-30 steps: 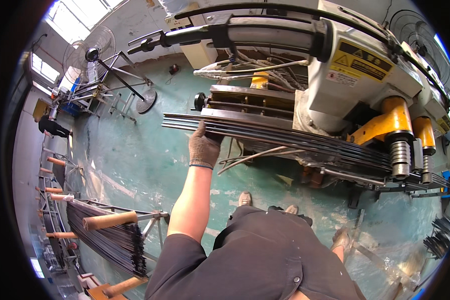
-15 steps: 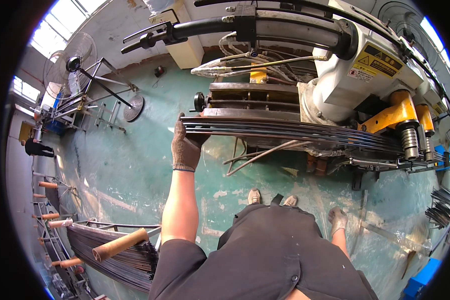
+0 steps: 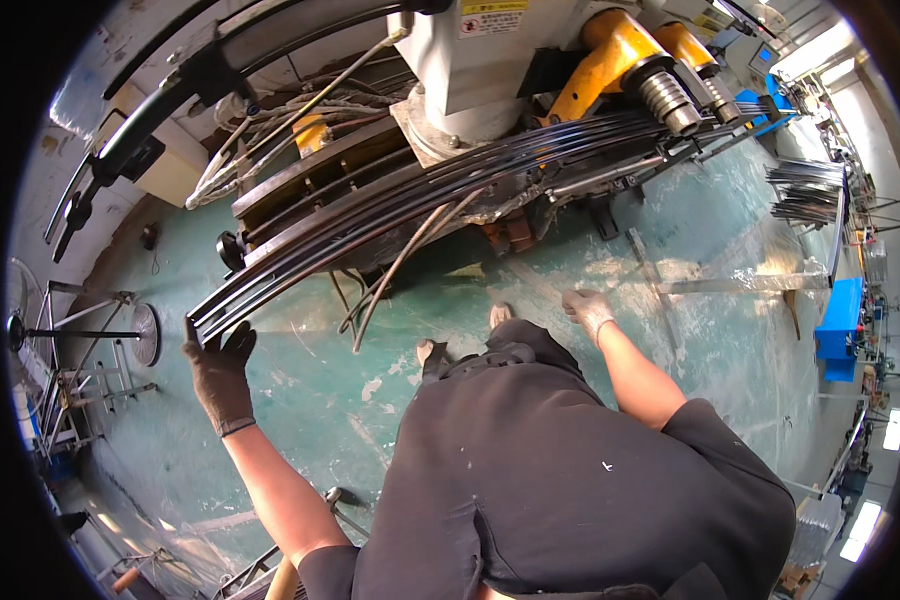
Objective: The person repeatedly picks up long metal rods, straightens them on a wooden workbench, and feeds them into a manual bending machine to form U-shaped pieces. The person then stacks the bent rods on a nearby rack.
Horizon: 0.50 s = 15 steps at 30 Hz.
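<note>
A bundle of long dark metal tubes (image 3: 370, 207) lies along the machine, its near-left ends sticking out past the machine bed. At those ends is my left hand (image 3: 220, 375), in a dark work glove, its thumb and fingers spread apart and touching the tube ends. My right hand (image 3: 588, 308), in a pale glove, hangs low in front of me over the floor. Its fingers are loosely curled, and nothing shows in them. Toward their far-right end, the tubes run below the machine's yellow arm (image 3: 595, 65) and ribbed metal rollers (image 3: 670, 100).
The white machine body (image 3: 470, 60) stands ahead, with bent hoses (image 3: 400, 265) hanging below its bed. A fan stand with a round base (image 3: 145, 335) is at left. Stacked dark tubes (image 3: 808, 190) and blue bins (image 3: 840, 325) are at right. A grey floor bar (image 3: 750, 283) lies nearby.
My view has turned to the right. My left hand has loosened from around the tube ends, its fingers now spread. My right hand has come forward into fuller view.
</note>
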Tool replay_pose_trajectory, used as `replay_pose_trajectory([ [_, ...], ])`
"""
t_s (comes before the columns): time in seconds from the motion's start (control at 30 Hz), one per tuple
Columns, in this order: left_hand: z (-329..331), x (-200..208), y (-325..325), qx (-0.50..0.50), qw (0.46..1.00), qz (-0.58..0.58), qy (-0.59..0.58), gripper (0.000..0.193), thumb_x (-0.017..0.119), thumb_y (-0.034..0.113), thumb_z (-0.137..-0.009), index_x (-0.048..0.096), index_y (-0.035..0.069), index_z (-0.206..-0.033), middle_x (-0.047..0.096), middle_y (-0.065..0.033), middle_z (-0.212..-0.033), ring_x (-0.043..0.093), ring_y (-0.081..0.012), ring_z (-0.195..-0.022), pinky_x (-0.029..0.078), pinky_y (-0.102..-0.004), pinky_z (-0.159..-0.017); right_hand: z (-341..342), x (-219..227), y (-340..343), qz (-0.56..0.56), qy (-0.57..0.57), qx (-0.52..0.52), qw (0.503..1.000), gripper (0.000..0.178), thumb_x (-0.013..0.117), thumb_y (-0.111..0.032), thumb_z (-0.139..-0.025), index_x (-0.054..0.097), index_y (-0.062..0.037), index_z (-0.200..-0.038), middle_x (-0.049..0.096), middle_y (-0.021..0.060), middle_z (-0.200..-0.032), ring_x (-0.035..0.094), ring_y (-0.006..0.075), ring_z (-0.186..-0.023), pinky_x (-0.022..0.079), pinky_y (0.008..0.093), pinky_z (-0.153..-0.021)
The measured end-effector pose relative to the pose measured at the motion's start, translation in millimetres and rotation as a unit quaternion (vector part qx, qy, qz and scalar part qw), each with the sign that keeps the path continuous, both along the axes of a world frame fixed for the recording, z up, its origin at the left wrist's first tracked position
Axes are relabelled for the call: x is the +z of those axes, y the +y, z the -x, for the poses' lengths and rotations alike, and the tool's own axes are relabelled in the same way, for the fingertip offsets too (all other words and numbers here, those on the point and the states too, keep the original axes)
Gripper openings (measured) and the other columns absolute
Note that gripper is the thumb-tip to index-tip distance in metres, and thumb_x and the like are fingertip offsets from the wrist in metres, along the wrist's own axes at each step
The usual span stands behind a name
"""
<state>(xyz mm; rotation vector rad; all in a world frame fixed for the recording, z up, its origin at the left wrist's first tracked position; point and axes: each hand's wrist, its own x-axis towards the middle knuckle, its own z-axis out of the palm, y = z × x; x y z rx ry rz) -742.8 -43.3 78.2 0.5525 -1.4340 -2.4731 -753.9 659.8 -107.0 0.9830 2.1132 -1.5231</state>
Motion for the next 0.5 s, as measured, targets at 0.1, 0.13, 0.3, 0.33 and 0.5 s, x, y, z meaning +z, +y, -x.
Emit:
replay_pose_trajectory([
  [0.1,-16.7,-16.9,-6.2,0.098,0.991,-0.085,0.021,0.084,0.051,0.068,-0.113,0.027,0.021,-0.179,0.038,-0.0266,-0.176,0.056,-0.0552,-0.143,0.042,-0.0687,-0.126,4.3,-2.1,3.0,0.009,-0.009,0.018,1.000,0.032,0.078,-0.031,-0.100,0.077,0.0007,-0.097,0.072,0.0030,-0.089,0.063,0.0134,-0.074,0.051,0.0303,-0.069],
  [0.13,-24.4,-31.5,-10.1,0.120,0.987,-0.106,0.027,0.087,0.053,0.067,-0.113,0.024,0.019,-0.180,0.034,-0.0268,-0.179,0.048,-0.0563,-0.151,0.039,-0.0688,-0.128,4.4,-2.3,6.6,0.001,-0.015,0.021,1.000,0.032,0.078,-0.031,-0.100,0.076,0.0007,-0.097,0.072,0.0029,-0.088,0.063,0.0130,-0.073,0.051,0.0301,-0.069],
  [0.3,-36.0,-103.9,52.8,0.163,0.967,-0.173,-0.092,0.090,0.050,0.069,-0.114,0.024,0.012,-0.178,0.034,-0.0263,-0.180,0.045,-0.0541,-0.154,0.038,-0.0666,-0.130,4.1,-25.5,56.3,0.004,-0.074,0.013,0.997,0.036,0.078,-0.034,-0.103,0.077,0.0014,-0.100,0.073,0.0030,-0.088,0.064,0.0139,-0.073,0.050,0.0307,-0.065],
  [0.33,-23.9,-111.9,85.1,0.121,0.969,-0.161,-0.141,0.090,0.047,0.070,-0.114,0.025,0.011,-0.178,0.034,-0.0259,-0.181,0.047,-0.0520,-0.154,0.039,-0.0658,-0.130,-1.4,-45.9,74.0,0.010,-0.063,-0.024,0.998,0.033,0.073,-0.037,-0.097,0.078,-0.0045,-0.095,0.068,0.0017,-0.074,0.059,0.0147,-0.059,0.048,0.0338,-0.056],
  [0.5,27.2,-158.8,224.8,0.027,0.954,-0.179,-0.238,0.088,0.045,0.068,-0.116,0.031,0.005,-0.174,0.042,-0.0262,-0.176,0.053,-0.0498,-0.149,0.045,-0.0609,-0.125,41.2,-62.0,146.7,-0.069,-0.166,0.101,0.979,0.038,0.072,-0.039,-0.097,0.081,-0.0041,-0.108,0.077,0.0091,-0.083,0.070,0.0216,-0.068,0.056,0.0398,-0.065],
])
